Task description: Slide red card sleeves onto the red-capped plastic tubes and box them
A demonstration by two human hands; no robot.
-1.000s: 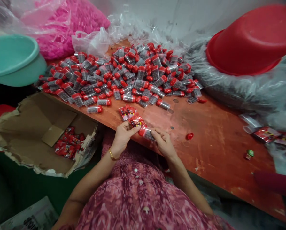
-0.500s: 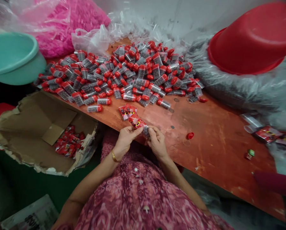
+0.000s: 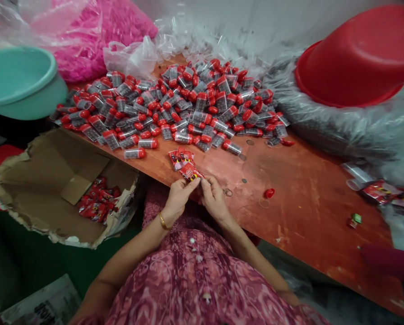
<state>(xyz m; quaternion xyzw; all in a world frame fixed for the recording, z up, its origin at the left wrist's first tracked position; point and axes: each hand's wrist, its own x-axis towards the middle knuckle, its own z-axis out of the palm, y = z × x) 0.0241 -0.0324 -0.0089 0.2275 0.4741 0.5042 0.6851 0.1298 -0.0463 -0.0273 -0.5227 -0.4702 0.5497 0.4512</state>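
At the table's front edge, my left hand (image 3: 178, 197) pinches a small red printed plastic packet (image 3: 190, 170) between thumb and fingers. My right hand (image 3: 213, 198) is closed on the right end of the same packet, its fingertips almost touching the left thumb. Whatever is inside the packet is hidden by the fingers. Just beyond lie more red printed packets (image 3: 179, 157), flat on the table. A large heap of clear tubes with red caps and dark contents (image 3: 202, 99) spreads behind them.
An open cardboard box (image 3: 49, 180) with red packets (image 3: 98, 201) stands at lower left. A turquoise basin (image 3: 22, 85) and pink-filled bag (image 3: 96, 36) are at left. An upturned red tub (image 3: 354, 54) rests on a plastic bag at right. A red cap (image 3: 269, 193) lies on the table (image 3: 310, 216).
My right hand has moved left, closer to my left hand. The dark-filled clear tube that showed between the fingers is now out of sight. A small ring shows on the table beside my right hand.
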